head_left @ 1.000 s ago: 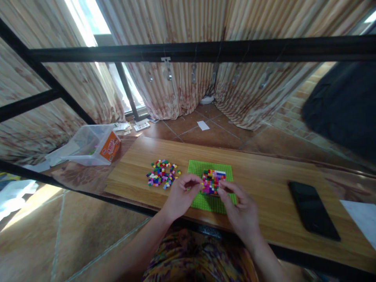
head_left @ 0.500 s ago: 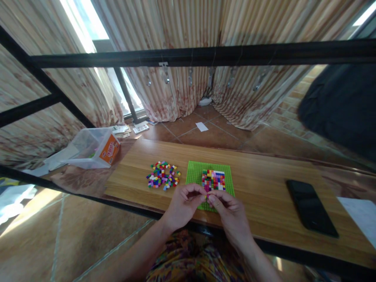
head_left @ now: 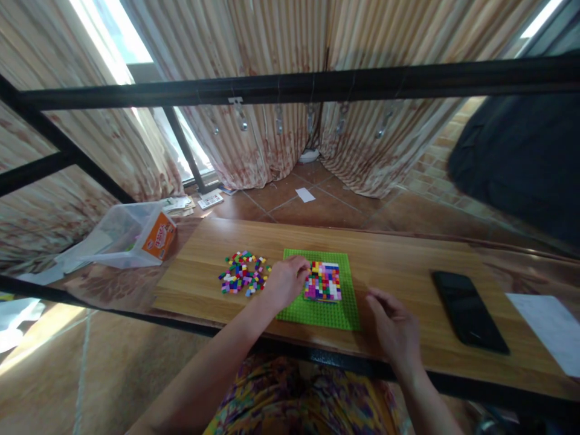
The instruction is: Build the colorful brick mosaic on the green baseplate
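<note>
A square mosaic of small coloured building bricks [head_left: 325, 283] stands on a green studded baseplate [head_left: 317, 315]. My left hand [head_left: 285, 283] reaches over the plate, its thumb and forefinger pinched at the mosaic's upper left edge. A small brick seems to be in that pinch, mostly hidden by the fingertips. To the right of the baseplate, my right hand [head_left: 399, 329] hovers over the tabletop with its fingers loosely curled and apart, and no brick shows in it. Loose bricks [head_left: 242, 275] of many colours lie scattered left of the baseplate.
A black phone [head_left: 469, 311] and a white paper sheet [head_left: 546, 326] lie on the right of the wooden table [head_left: 394, 254]. Left of the table sits a clear plastic box [head_left: 131, 235] with an orange label. A black metal bar [head_left: 290, 87] crosses beyond the table.
My hands were together at the mosaic's near edge, fingering a small brick. They have parted: the left went up to the mosaic's upper left, the right moved off the baseplate rightward.
</note>
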Demonstrator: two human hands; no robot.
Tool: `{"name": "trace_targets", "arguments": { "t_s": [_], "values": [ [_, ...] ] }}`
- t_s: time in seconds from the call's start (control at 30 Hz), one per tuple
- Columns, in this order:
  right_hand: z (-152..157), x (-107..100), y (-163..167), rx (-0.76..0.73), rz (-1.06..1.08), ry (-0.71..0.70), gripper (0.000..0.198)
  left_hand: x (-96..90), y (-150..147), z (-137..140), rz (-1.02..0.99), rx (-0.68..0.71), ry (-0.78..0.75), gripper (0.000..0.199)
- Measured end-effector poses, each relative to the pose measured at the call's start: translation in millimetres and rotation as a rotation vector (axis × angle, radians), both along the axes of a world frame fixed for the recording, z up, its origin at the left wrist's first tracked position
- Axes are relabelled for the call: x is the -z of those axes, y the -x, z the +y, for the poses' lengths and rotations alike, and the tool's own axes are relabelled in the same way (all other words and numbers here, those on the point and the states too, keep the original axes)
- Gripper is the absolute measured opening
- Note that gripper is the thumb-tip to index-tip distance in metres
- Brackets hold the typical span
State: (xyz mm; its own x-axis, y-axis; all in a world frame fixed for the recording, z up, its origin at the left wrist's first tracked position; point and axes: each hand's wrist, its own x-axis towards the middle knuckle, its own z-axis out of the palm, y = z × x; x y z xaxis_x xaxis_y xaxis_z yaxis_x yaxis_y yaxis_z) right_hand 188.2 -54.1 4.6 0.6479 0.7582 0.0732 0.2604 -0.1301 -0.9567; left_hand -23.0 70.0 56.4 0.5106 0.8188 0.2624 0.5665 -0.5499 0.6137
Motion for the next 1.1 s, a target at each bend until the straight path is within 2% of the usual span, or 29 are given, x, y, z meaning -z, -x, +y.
{"name": "trace_targets", "arguments": {
  "t_s": [0.13, 0.3, 0.5, 0.73, 0.83, 0.93, 1.1],
  "values": [
    [-7, 14, -6, -0.031, -0.165, 0.040, 0.034, 3.2, -4, 4, 0.076, 0.060, -0.070, 0.020],
    [-9, 17, -6, -0.045, -0.274, 0.078, 0.036, 8.3, -6, 5, 0.071, 0.080, -0.128, 0.022],
    [-9, 13, -7, -0.033, -0.239, 0.052, 0.038, 19.4, -8, 1, -0.012, -0.044, -0.107, 0.013],
    [-8, 13, -8, -0.027, -0.031, 0.083, 0.035, 24.1, -4, -1, -0.270, -0.145, 0.108, 0.024],
    [-5, 13, -6, -0.010, 0.097, 0.056, 0.034, 25.3, -3, 3, -0.352, -0.167, 0.199, 0.021],
    [-2, 12, -5, 0.023, 0.250, 0.001, 0.033, 26.2, -6, 8, -0.370, -0.199, 0.267, 0.017],
    [-2, 8, -5, 0.041, 0.474, -0.066, 0.029, 28.4, -16, 10, -0.349, -0.176, 0.353, 0.018]
  ]
}}
